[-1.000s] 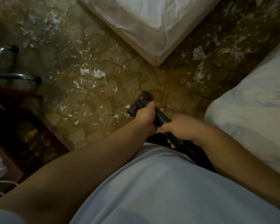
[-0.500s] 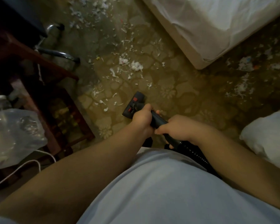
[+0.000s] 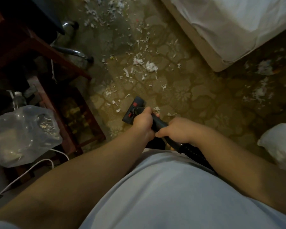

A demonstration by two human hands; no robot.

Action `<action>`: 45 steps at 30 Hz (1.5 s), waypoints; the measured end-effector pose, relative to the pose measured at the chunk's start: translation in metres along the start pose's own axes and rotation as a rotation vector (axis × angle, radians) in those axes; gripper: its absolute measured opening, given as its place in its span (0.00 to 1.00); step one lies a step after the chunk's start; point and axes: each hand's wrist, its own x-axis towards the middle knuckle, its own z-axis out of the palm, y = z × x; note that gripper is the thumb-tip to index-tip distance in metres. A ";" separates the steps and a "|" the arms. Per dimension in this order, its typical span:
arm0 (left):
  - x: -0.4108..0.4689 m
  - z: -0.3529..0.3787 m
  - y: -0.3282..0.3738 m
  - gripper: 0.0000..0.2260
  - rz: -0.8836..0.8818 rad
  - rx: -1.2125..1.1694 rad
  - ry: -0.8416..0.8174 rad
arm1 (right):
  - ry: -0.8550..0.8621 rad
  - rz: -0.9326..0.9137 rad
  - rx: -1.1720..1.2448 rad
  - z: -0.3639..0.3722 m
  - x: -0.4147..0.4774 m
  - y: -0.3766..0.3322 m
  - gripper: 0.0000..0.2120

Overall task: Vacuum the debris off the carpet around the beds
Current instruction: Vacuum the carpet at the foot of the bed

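Note:
A black vacuum wand [image 3: 160, 124] ends in a dark floor head [image 3: 134, 109] with red buttons, flat on the patterned carpet [image 3: 196, 96]. My left hand [image 3: 143, 120] grips the wand just behind the head. My right hand [image 3: 180, 131] grips it further back, where the ribbed hose [image 3: 194, 152] begins. White paper scraps [image 3: 151, 66] lie scattered ahead of the head and to its left, and a few small bits sit right beside it. More debris [image 3: 261, 92] lies between the beds at right.
A bed [image 3: 229, 27] with white sheets fills the upper right; a second bed's corner [image 3: 281, 146] shows at right. At left stand dark wooden furniture [image 3: 45, 52], a chrome chair base [image 3: 71, 51], a clear plastic bag [image 3: 23, 134] and a white cable [image 3: 28, 171].
The view has swung left, bringing the wooden furniture and plastic bag into sight. The vacuum head has shifted left toward the scraps by the furniture. Both hands keep their grip.

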 end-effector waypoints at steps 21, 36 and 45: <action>-0.080 0.157 -0.274 0.08 -0.117 0.388 -0.237 | 0.159 0.161 0.430 -0.051 -0.133 0.302 0.14; -0.098 0.153 -0.336 0.09 -0.124 0.519 -0.306 | 0.205 0.223 0.501 -0.024 -0.157 0.365 0.16; -0.070 0.041 -0.233 0.07 -0.021 0.232 -0.161 | 0.088 0.104 0.247 0.033 -0.104 0.236 0.17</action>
